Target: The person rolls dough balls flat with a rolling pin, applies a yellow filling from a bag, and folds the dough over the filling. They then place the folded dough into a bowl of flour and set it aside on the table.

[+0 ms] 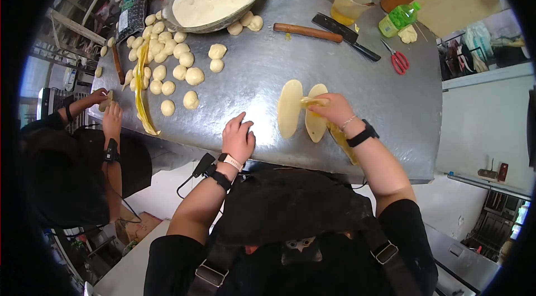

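Two flat oval dough pieces lie side by side on the metal table: a left oval [290,109] and a right oval [316,128]. My right hand [334,109] is over the right oval, its fingers pinched on a soft yellowish strip [313,101] whose exact kind I cannot make out. Below that wrist, a yellow glossy sheet [343,144] lies near the table's front edge, partly hidden by the forearm. My left hand [238,141] rests on the table near the front edge, fingers apart and holding nothing.
Several dough balls [194,76] and a yellow strip [140,92] lie to the left. Behind stand a flour bowl [215,0], a rolling pin [307,32], a cleaver [335,27], red-handled scissors [399,62] and a green bottle [397,20]. A co-worker's hands [111,120] are at far left.
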Tool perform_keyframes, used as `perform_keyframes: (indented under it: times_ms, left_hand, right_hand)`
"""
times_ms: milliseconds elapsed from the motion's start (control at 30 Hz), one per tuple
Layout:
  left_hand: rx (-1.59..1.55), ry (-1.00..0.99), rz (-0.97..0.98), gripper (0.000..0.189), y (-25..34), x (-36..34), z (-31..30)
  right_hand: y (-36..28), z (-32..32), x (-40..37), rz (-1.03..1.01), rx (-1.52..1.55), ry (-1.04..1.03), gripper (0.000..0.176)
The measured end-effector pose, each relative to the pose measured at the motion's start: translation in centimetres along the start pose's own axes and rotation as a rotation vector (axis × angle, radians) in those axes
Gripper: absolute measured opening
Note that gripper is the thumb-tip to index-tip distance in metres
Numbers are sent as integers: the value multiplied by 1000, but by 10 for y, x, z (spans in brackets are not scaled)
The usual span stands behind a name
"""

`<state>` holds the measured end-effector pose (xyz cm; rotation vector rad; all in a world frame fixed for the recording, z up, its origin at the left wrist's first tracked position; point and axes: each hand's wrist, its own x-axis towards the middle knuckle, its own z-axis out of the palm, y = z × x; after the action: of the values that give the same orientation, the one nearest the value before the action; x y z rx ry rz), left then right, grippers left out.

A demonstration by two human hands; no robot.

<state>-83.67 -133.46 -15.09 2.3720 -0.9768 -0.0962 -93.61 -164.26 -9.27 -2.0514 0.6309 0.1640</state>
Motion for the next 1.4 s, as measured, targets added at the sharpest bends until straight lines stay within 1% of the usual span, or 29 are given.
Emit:
perform_keyframes:
  times_ms: [33,133,233,333,433,533,567,667,733,800,833,900,933,1000,1033,1100,1200,1300,1400]
  left_hand:
    - [4,0,0,28,-1,0,1]
    - [4,-3,0,28,0,0,0]
    - [10,-19,-12,28,-1,1,-1]
    - [4,-31,-25,29,0,-1,1]
    - [-15,-20,-36,29,1,2,-1]
    - [-64,-15,-77,28,2,6,0]
    - [-84,-12,-93,28,2,11,2]
    - [-248,48,57,28,8,60,13]
    - [-329,8,72,27,16,103,29]
    - [-290,-15,81,24,31,138,42]
    - [-243,-77,115,22,35,150,47]
    - [-145,-205,177,17,34,167,59]
    - [-180,-250,227,16,27,174,66]
    - [-251,-353,336,14,18,187,79]
    - [-327,-459,229,13,29,192,65]
    - [-467,-671,5,10,47,193,29]
    - [-535,-631,12,8,51,179,5]
    - [-448,-342,418,12,44,143,-2]
    - [-242,-502,446,20,43,78,5]
  right_hand:
    - [-8,5,7,20,-42,-49,35]
    - [-11,19,25,4,-144,-80,34]
    - [-6,25,35,24,-142,-131,32]
    - [-2,27,37,24,-157,-119,28]
    - [3,31,39,1,-149,-63,24]
    - [2,34,36,-19,-279,7,23]
    - [2,35,34,-41,-298,43,23]
    - [2,36,24,-113,-367,134,24]
    - [1,27,22,-184,-423,183,26]
    - [10,9,28,-21,-388,186,31]
    - [13,-3,33,57,-370,188,34]
    - [17,-31,38,117,-467,379,40]
    - [17,-38,40,150,-511,474,42]
    - [14,-34,52,-227,-609,465,46]
    - [11,-30,55,-411,-657,463,47]
    - [1,4,61,-620,-777,381,41]
    - [-12,22,66,-474,-540,67,29]
    - [-18,33,24,-264,-191,25,17]
    - [16,72,-22,-477,-468,-95,21]
